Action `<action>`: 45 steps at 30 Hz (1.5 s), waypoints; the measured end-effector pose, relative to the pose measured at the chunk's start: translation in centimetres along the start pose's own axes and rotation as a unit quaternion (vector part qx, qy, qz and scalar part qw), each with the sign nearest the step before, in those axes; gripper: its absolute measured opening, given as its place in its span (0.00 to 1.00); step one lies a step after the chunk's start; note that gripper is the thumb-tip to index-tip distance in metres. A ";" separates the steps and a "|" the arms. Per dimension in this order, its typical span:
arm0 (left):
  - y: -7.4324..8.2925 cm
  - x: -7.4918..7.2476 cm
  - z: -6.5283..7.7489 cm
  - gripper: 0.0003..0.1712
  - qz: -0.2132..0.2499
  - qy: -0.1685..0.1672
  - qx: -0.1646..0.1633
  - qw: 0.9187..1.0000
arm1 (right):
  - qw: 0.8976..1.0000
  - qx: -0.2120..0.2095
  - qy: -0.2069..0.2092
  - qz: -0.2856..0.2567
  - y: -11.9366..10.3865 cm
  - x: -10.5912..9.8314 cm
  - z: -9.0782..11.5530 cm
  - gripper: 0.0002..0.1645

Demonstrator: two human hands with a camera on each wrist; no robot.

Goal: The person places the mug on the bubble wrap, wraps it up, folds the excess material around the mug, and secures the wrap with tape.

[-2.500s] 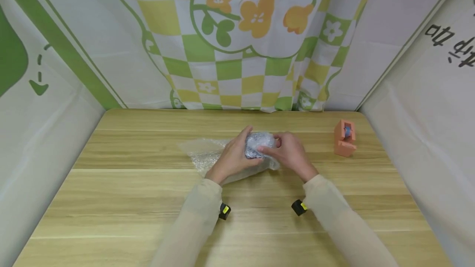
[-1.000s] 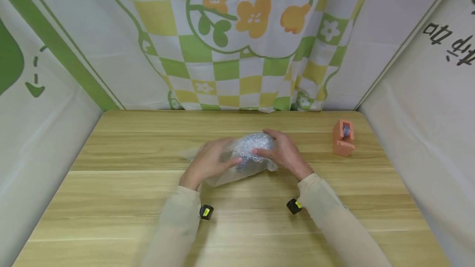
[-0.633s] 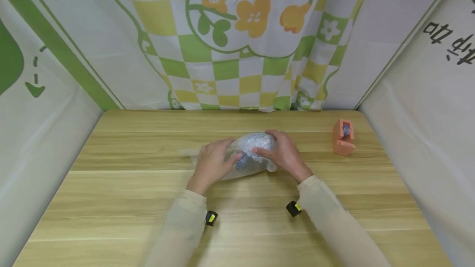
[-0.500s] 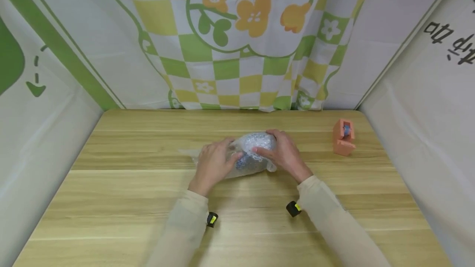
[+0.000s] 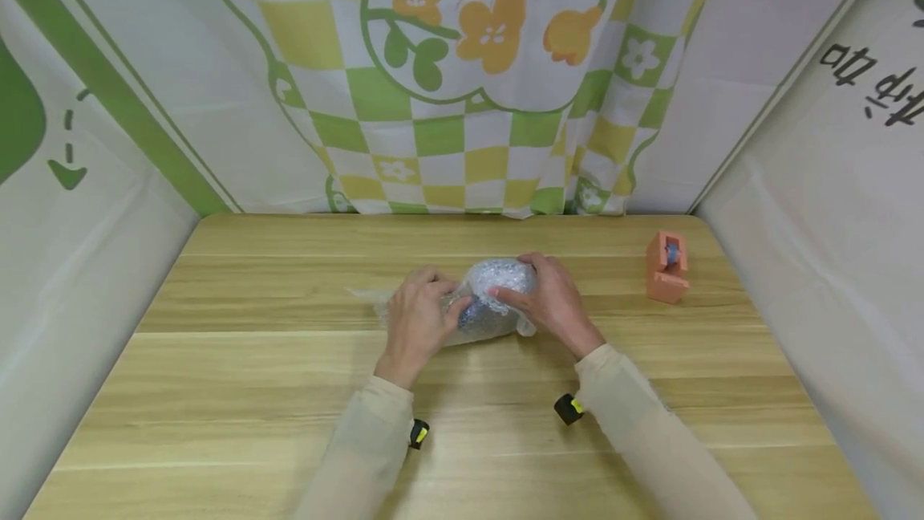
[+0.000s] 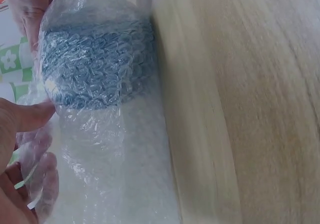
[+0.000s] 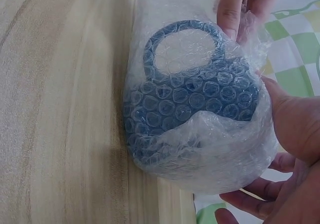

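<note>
A blue mug (image 7: 185, 99) lies on its side inside bubble wrap (image 7: 220, 154); its loop handle shows through the film in the right wrist view. The right hand (image 5: 556, 302) grips the wrapped mug at its right end, thumb on top and fingers on the far side. The left hand (image 5: 419, 321) pinches the wrap at the left end of the bundle. In the left wrist view, its thumb presses the near face of the film and some fingers show behind it. Loose film trails out left of the left hand.
An orange tape dispenser (image 5: 666, 267) with a blue roll stands at the right rear of the wooden table (image 5: 238, 392). A checked, flowered curtain (image 5: 462, 135) hangs at the back edge. White fabric walls close in both sides.
Over the mug, the film now reaches further than 2.5 s ago. The left hand went from the mug to the wrap at left, then inched right with fingers bending more. The right hand widened its grip.
</note>
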State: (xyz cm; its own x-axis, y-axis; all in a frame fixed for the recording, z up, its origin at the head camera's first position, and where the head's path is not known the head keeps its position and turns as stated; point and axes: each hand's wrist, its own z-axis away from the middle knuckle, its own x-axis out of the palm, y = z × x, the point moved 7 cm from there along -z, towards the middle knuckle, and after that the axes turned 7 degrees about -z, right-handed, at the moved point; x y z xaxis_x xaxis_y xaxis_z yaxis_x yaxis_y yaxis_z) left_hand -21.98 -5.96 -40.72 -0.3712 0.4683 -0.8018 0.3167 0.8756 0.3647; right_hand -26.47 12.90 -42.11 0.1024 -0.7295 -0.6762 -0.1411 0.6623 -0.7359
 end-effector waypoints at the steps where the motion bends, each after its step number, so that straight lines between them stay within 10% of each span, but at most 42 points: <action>1: 0.1 0.0 0.0 0.13 -0.006 0.001 0.003 1.000 | 1.000 0.001 0.000 0.001 0.0 0.0 0.0 0.45; 10: 1.2 0.2 0.2 0.09 -0.037 -0.028 0.010 0.999 | 1.000 -0.003 0.007 0.001 0.2 0.0 0.2 0.44; 18: 1.2 0.1 0.2 0.04 0.020 -0.177 0.012 0.984 | 1.000 0.004 0.017 -0.003 0.1 0.1 0.4 0.44; 23: 0.6 1.0 0.8 0.29 0.042 -0.243 -0.003 0.969 | 1.000 0.020 0.013 -0.007 0.4 0.2 0.5 0.46; 32: -0.1 1.8 1.2 0.22 0.015 -0.154 -0.055 0.986 | 0.999 0.019 0.023 -0.017 0.5 0.0 0.5 0.46; 45: 0.1 1.6 1.9 0.10 -0.055 -0.104 -0.130 0.984 | 0.998 0.031 0.045 -0.018 0.5 0.4 1.1 0.47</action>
State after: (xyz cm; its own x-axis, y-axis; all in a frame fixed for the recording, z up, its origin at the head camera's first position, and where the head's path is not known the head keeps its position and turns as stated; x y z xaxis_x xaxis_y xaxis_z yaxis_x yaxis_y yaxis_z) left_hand -20.85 -5.41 -42.89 -0.1946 0.3589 -0.9129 0.0400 0.9328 0.3582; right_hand -25.41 13.15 -42.79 0.0179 -0.7629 -0.6463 -0.0772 0.6434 -0.7616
